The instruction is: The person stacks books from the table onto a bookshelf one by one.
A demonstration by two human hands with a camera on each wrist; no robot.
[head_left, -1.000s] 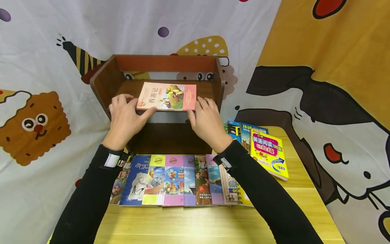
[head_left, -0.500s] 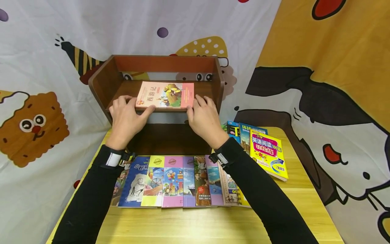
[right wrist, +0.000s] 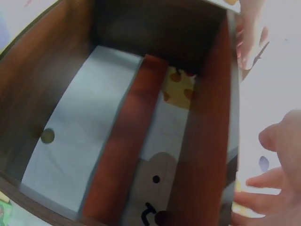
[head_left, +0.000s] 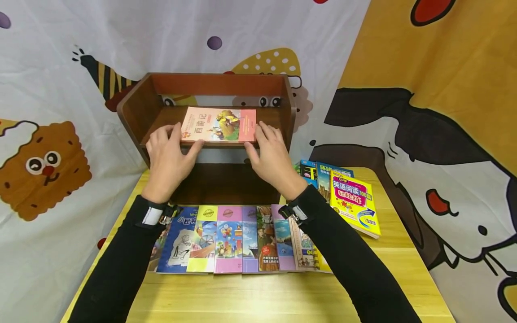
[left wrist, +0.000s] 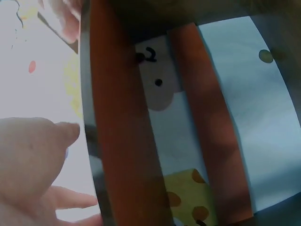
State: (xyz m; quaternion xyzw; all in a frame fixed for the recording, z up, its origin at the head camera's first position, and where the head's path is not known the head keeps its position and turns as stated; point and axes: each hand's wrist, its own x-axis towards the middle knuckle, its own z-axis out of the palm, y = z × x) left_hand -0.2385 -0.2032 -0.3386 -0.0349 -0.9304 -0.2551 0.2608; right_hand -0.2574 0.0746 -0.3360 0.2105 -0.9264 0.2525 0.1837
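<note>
A pink storybook [head_left: 218, 124] with Chinese lettering and a colourful picture lies cover up, sideways, on the upper board of a brown wooden bookshelf [head_left: 220, 83]. At its left end is my left hand [head_left: 167, 157], fingers by the short edge and thumb at the front corner. My right hand [head_left: 274, 161] is at the other end, fingers beside the edge, thumb stretched out just below the front corner. Both wrist views look into the lower compartment from under the board; the left hand [left wrist: 28, 160] and right hand [right wrist: 277, 174] show there with fingers spread, the book hidden.
A row of overlapping books [head_left: 228, 240] lies on the yellow wooden table [head_left: 242, 298] in front of the shelf. Right of the shelf, a yellow workbook [head_left: 355, 202] overlaps blue books [head_left: 325, 179]. A cartoon-printed cloth [head_left: 121, 27] hangs behind.
The pink book has slid slightly back on the upper board. Both hands have loosened, the thumbs coming off its front edge and the fingers straightening along its ends.
</note>
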